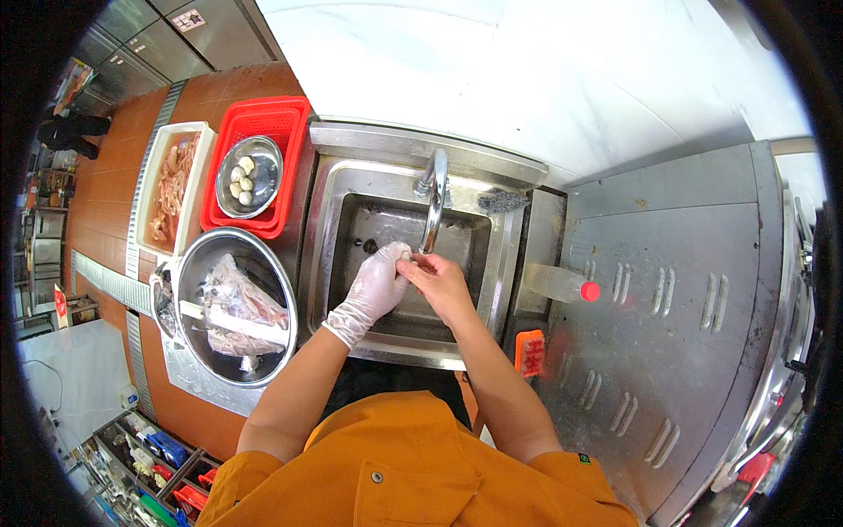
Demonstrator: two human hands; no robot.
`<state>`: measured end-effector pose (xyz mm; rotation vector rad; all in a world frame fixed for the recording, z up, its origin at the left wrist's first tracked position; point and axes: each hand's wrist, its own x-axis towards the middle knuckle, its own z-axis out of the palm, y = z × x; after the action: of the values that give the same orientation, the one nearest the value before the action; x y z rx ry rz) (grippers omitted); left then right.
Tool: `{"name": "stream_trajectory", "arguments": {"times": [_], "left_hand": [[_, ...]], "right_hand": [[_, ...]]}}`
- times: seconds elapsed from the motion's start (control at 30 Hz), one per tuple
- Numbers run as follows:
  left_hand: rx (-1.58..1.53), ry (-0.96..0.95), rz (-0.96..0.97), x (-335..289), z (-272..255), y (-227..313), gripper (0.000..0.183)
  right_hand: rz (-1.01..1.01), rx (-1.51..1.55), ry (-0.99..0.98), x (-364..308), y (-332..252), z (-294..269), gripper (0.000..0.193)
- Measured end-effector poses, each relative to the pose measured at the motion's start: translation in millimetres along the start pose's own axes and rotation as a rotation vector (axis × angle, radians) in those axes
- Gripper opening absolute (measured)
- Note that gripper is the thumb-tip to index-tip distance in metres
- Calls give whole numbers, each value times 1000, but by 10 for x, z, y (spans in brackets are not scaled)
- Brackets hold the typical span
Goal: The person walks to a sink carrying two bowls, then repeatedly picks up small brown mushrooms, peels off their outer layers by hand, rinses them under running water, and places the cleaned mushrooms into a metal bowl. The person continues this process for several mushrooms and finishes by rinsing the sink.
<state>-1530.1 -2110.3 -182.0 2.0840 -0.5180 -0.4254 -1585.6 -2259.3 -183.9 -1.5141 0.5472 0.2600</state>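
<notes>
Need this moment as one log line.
left hand: gloved | right hand: bare, fingers meeting left's | both over sink, near faucet | held item: unclear

From the wearer's head, one wide fisheye view looks down, near, at the sink [461,246], facing the wall [527,79].

We see dark characters on a white rectangular label [189,20] near the left edge of a grey metal cabinet door [228,39]. At the edge of the orange-brown cloth right sleeve [562,483] we find a small black tag [585,458] with a green mark, too small for us to read.
</notes>
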Motion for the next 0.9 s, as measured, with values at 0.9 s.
{"name": "stream_trajectory", "arguments": {"times": [0.9], "left_hand": [[-831, -387, -559, 105, -24, -1, 41]], "right_hand": [[-293, 56, -3, 80, 88, -356, 16]]}}
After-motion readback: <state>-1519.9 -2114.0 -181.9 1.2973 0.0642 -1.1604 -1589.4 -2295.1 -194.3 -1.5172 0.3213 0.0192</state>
